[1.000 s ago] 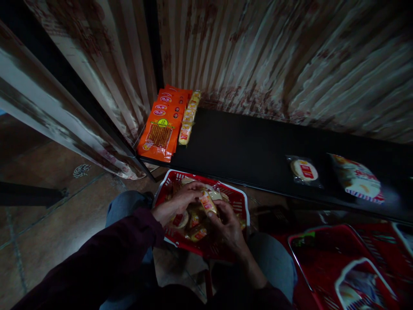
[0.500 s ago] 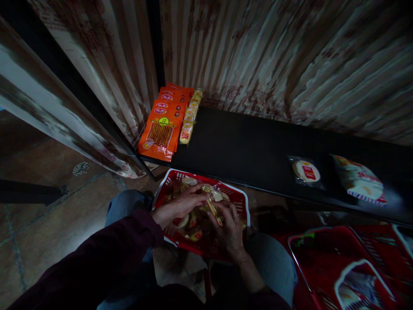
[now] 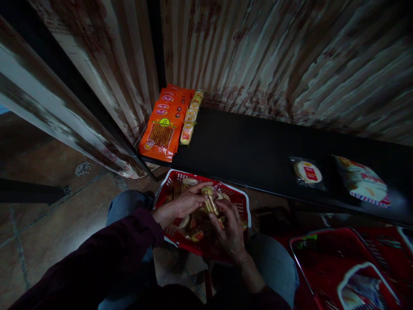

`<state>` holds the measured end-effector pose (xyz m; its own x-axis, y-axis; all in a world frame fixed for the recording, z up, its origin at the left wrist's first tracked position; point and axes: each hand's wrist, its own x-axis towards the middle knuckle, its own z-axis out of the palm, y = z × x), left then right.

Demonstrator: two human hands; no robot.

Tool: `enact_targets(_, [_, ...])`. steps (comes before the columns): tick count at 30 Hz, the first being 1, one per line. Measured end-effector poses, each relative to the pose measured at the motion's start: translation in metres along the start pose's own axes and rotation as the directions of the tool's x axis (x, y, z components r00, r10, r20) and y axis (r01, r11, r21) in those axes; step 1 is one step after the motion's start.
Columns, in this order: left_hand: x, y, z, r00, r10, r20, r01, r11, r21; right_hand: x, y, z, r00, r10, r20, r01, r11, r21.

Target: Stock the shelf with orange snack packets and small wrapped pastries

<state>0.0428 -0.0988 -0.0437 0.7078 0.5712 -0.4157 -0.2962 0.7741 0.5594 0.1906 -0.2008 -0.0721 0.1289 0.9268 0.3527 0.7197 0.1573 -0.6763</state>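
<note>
A red basket (image 3: 245, 206) with a white rim stands between my knees, below the shelf's front edge. Over its contents I hold a clear-wrapped snack packet (image 3: 211, 203) with yellowish pieces inside; its exact kind is too dim to tell. My left hand (image 3: 187, 203) reaches in from the left with its fingers at the packet's upper end. From the right, my right hand (image 3: 231, 230) curls thumb and fingers around the lower part. More wrapped snacks, one a yellow packet with a red label (image 3: 196, 236), lie loosely beneath my hands.
On the black shelf (image 3: 245, 142), overlapping orange snack bags (image 3: 158, 137) sit at the left, beside a row of yellow wrapped cakes (image 3: 187, 133). Farther right lie a round white wrapped cake (image 3: 308, 172) and a white bag (image 3: 364, 181). More red baskets (image 3: 329, 247) stand at lower right.
The snack packet has turned slightly between my fingers, and its clear wrapper shows more. Both hands stay over the basket in nearly the same place.
</note>
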Motion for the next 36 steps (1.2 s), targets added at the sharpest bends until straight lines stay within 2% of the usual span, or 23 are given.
enact_targets(7, [-0.001,0.001,-0.005,0.998,0.018,0.057,-0.016,0.999,-0.046,-0.001,-0.003,0.002,0.991,-0.13,0.03,0.133,0.985,-0.112])
enact_targets(12, [0.0,0.0,-0.009,0.999,0.033,0.017,-0.032,0.999,-0.034,-0.002,-0.006,0.007,0.996,-0.069,0.047,0.075,0.987,-0.144])
enact_targets(18, [0.0,0.001,-0.009,0.999,0.033,-0.02,-0.032,0.999,0.033,-0.001,-0.001,0.008,0.998,-0.046,0.042,0.049,0.995,-0.086])
enact_targets(24, [-0.002,0.002,-0.01,0.999,0.046,0.003,-0.046,0.994,0.096,-0.006,0.005,0.008,0.995,0.096,0.007,-0.096,0.995,-0.018])
enact_targets(28, [0.0,-0.003,-0.01,0.99,0.128,-0.052,-0.11,0.959,0.262,-0.006,0.005,0.006,0.989,0.15,0.01,-0.151,0.985,0.08])
enact_targets(31, [0.002,-0.005,-0.009,0.979,0.18,-0.094,-0.132,0.915,0.382,-0.006,0.005,0.007,0.971,0.233,0.045,-0.237,0.959,0.156])
enact_targets(36, [0.001,-0.002,-0.007,0.962,0.25,-0.107,-0.18,0.881,0.437,-0.007,0.006,0.014,0.938,0.338,0.079,-0.347,0.911,0.221])
